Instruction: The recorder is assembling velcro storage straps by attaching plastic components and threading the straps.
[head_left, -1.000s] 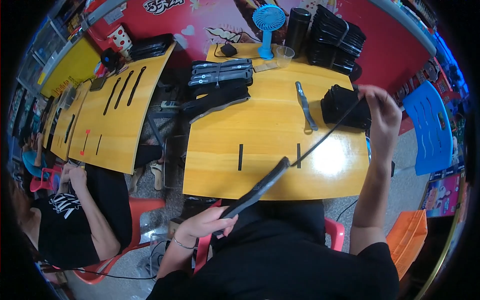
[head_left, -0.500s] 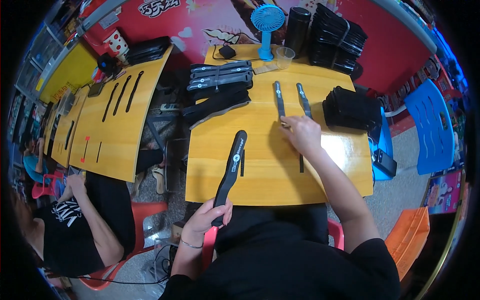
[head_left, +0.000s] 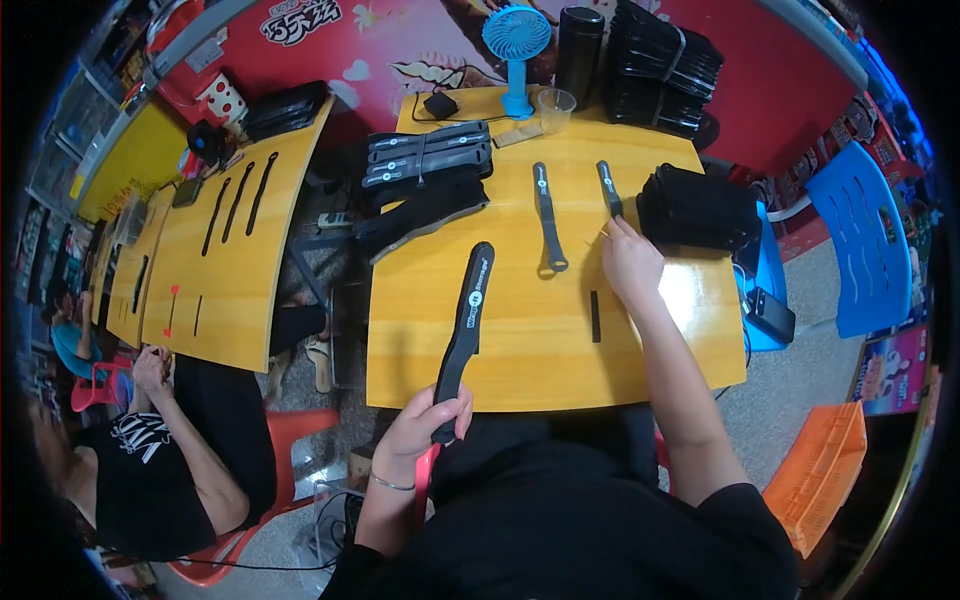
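Observation:
My left hand (head_left: pixel 425 420) is closed round the lower end of a black strap (head_left: pixel 468 310) with white print, its rounded tip raised over the near edge of the table. My right hand (head_left: pixel 632 262) reaches forward with its fingers drawn together at the lower end of a dark strap (head_left: pixel 607 180) lying flat. A tiny gold-coloured bit shows at these fingertips, too small to make out. Left of it lies another strap (head_left: pixel 545 205) with a loop at its near end. A short black strip mark (head_left: pixel 595 317) is on the tabletop nearer me.
Bundled straps (head_left: pixel 425 158), a black fabric pile (head_left: pixel 425 217) and a black stack (head_left: pixel 697 207) flank the wooden table (head_left: pixel 530 370). Behind stand a blue fan (head_left: pixel 516 45), plastic cup (head_left: pixel 556 108), dark bottle (head_left: pixel 578 55) and wrapped black packs (head_left: pixel 662 75). A person (head_left: pixel 150 450) sits left.
My right hand has moved right, from the lower end of the left flat strap to that of the right one. The left strap's looped end now shows. My left hand still holds its strap.

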